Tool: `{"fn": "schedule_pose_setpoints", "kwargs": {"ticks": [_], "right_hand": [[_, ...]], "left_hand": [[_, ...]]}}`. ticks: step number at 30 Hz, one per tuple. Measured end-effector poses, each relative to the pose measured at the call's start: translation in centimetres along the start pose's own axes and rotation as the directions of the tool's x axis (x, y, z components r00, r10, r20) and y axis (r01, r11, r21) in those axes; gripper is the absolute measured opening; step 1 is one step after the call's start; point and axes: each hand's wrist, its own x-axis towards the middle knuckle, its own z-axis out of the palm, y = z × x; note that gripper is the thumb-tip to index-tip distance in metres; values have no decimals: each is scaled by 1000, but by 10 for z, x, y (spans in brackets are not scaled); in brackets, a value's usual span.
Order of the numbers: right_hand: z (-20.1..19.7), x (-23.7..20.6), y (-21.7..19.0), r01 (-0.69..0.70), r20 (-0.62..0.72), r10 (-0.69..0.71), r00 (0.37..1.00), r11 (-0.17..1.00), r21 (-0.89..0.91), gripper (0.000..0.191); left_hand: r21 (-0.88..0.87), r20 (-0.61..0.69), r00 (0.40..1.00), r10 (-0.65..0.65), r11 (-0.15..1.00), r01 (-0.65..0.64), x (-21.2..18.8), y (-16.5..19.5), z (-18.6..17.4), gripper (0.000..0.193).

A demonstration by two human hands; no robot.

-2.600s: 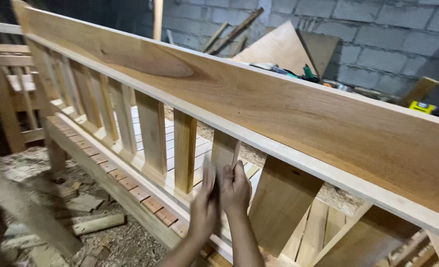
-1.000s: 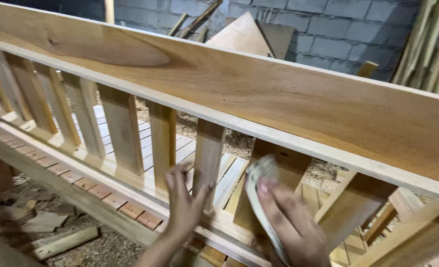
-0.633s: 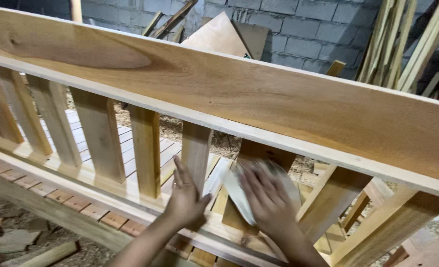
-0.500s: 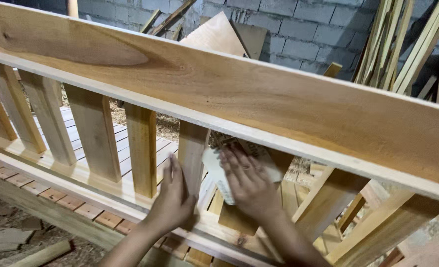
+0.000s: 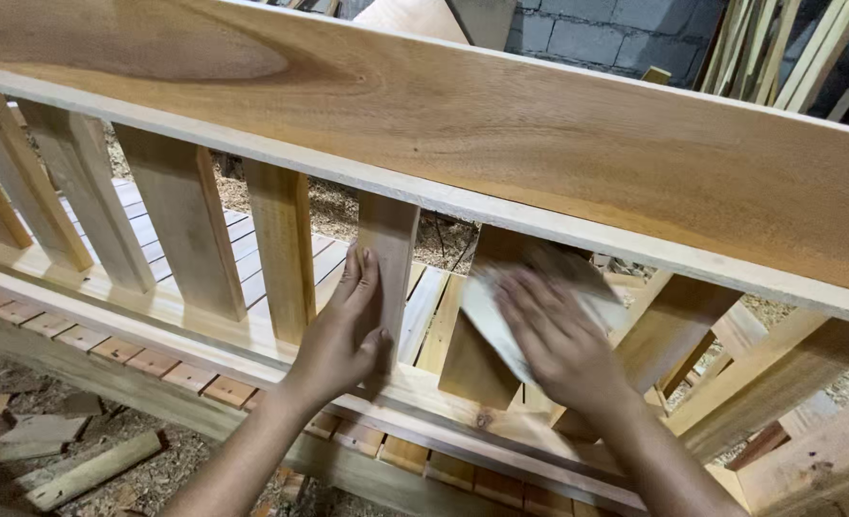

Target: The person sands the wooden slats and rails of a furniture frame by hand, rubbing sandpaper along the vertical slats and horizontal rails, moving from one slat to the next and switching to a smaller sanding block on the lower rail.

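The left hand (image 5: 343,335) lies flat against an upright wooden slat (image 5: 388,251) of a long railing-like frame, fingers straight and together along the slat's left edge, thumb hooked round its front near the bottom. The right hand (image 5: 558,349) is spread open, palm down, pressing a pale sheet of sandpaper (image 5: 501,311) against the face of the next slat (image 5: 477,359) to the right; the sheet is blurred and its upper corner sticks out past the fingers. Both slats stand between a broad top board (image 5: 539,134) with reddish grain and a lower rail (image 5: 204,325), with more slats (image 5: 185,230) in a row off to the left. Beneath the frame the floor (image 5: 22,383) is strewn with sawdust and offcuts (image 5: 89,469). Behind, thin strips of timber (image 5: 779,43) lean against a grey block wall (image 5: 606,33).
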Motion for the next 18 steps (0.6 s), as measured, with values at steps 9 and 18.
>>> {"fn": "schedule_pose_setpoints", "kwargs": {"ticks": [9, 18], "right_hand": [[25, 16, -12, 11, -48, -5, 999, 992, 124, 41], [40, -9, 0, -65, -17, 66, 998, 997, 51, 34]], "left_hand": [[-73, 6, 997, -80, 994, 81, -1, 2, -1, 103], [-123, -46, 999, -21, 992, 15, 0, 0, -1, 101]]}}
